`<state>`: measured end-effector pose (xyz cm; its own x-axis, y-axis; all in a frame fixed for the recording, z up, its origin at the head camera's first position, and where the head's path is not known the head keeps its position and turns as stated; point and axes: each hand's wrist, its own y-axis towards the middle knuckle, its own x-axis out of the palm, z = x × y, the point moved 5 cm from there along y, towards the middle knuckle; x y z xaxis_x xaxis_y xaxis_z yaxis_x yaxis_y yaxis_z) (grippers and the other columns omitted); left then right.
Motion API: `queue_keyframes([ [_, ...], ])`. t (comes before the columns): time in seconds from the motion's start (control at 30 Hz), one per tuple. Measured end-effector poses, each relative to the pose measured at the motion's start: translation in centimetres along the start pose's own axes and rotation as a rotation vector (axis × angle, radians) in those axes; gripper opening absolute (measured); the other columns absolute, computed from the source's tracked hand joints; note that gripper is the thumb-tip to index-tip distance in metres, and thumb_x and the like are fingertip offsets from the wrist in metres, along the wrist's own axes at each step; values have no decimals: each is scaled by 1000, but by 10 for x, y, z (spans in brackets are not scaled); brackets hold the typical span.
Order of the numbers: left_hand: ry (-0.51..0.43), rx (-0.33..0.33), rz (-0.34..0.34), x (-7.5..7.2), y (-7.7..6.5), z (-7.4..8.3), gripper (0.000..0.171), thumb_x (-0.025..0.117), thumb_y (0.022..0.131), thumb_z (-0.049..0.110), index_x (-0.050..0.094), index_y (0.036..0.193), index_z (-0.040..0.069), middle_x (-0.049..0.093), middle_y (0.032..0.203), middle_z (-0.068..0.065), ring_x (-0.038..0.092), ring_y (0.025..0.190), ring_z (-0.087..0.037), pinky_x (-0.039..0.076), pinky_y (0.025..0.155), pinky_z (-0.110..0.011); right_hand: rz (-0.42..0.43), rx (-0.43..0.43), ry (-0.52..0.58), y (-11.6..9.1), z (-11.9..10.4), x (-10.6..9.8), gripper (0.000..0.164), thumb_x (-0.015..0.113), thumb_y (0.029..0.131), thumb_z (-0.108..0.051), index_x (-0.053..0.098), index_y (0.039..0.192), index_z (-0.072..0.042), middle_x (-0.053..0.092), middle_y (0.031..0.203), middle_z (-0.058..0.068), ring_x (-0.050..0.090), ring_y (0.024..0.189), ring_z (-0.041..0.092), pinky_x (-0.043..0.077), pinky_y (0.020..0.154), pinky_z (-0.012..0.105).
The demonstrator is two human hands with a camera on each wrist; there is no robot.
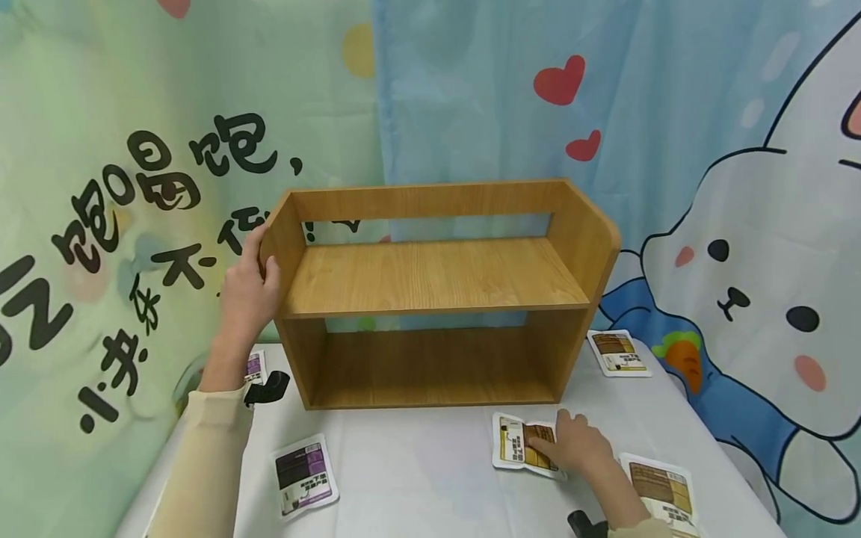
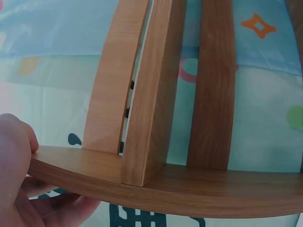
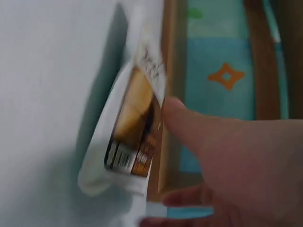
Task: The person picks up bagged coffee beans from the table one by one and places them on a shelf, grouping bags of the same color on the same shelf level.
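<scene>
My left hand (image 1: 247, 295) grips the left side panel of a two-tier wooden shelf (image 1: 430, 276). In the left wrist view, the thumb lies over the panel's curved edge (image 2: 189, 201) and the fingers curl round its outer face. In front of the shelf's right half, my right hand (image 1: 584, 448) pinches a white packet (image 1: 511, 441) with a brown and yellow label at its right end, thumb across the top. The right wrist view has this packet (image 3: 130, 123) tilted beside the shelf, its barcode visible; part of the grip is hidden.
Another brown-labelled packet (image 1: 662, 489) lies right of my right hand, and one more (image 1: 617, 353) beside the shelf's right side. A purple-labelled packet (image 1: 306, 476) lies at front left; a second (image 1: 255, 366) is partly hidden behind my left wrist. Printed curtains (image 1: 471, 90) hang behind the white table (image 1: 403, 471).
</scene>
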<state>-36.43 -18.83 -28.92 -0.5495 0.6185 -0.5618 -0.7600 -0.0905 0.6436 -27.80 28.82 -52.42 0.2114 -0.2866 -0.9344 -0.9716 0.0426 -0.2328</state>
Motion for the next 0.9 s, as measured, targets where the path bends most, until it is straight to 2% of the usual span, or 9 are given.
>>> queue_keyframes([
  [0.07,3,-2,3,-1,-1,0,48,42,101,16,34,148,21,61,116,-30,64,84,-46,51,61,-55,-10,27,-5,-2,-3,4,91,62,86,-60,42,125,19,55,100,31,60,84,40,50,74,55],
  [0.13,2,-5,-2,-1,-2,0,48,41,101,16,34,148,21,61,116,-30,64,84,-45,51,63,-55,-2,7,10,-4,-8,8,91,62,86,-60,41,129,18,55,105,32,60,88,43,50,74,56],
  [0.2,-1,-4,-9,-1,-3,0,48,41,101,15,33,149,21,61,116,-30,64,84,-45,51,64,-55,27,-49,12,-6,-14,11,89,67,83,-57,43,131,14,56,111,31,60,94,45,49,76,58],
  [0.3,-9,-6,-27,0,-5,0,49,41,102,15,32,149,22,61,117,-30,64,87,-45,51,68,-56,67,-143,22,-11,-22,14,80,77,80,-44,48,135,5,55,124,28,56,105,46,44,81,62],
  [0.37,-14,-4,-37,0,-6,1,50,41,102,14,31,150,22,60,117,-30,64,88,-45,51,70,-57,97,-171,23,-14,-25,14,78,81,77,-38,49,137,1,54,129,25,54,109,46,42,83,64],
  [0.43,-19,3,-43,1,-6,2,50,41,102,15,30,150,22,59,118,-30,63,89,-45,51,72,-57,125,-115,22,-18,-24,14,80,80,78,-41,48,138,1,53,126,26,55,104,45,44,80,62],
  [0.6,-11,21,0,-1,-3,1,49,42,101,14,33,149,22,62,113,-29,62,79,-42,50,62,-53,149,91,59,-23,-16,19,90,65,84,-60,40,138,8,47,104,33,58,71,37,50,61,53],
  [0.67,-5,15,15,-3,-2,0,49,43,100,14,35,148,23,63,110,-28,60,75,-41,48,60,-51,153,102,106,-21,-16,24,92,63,84,-62,39,138,8,45,101,33,57,67,35,50,58,52],
  [0.9,-24,14,4,-2,2,-2,50,43,101,16,35,149,25,64,103,-26,55,72,-35,45,59,-45,263,58,349,-15,-21,32,85,79,76,-45,45,136,5,48,105,33,56,85,38,49,70,52],
])
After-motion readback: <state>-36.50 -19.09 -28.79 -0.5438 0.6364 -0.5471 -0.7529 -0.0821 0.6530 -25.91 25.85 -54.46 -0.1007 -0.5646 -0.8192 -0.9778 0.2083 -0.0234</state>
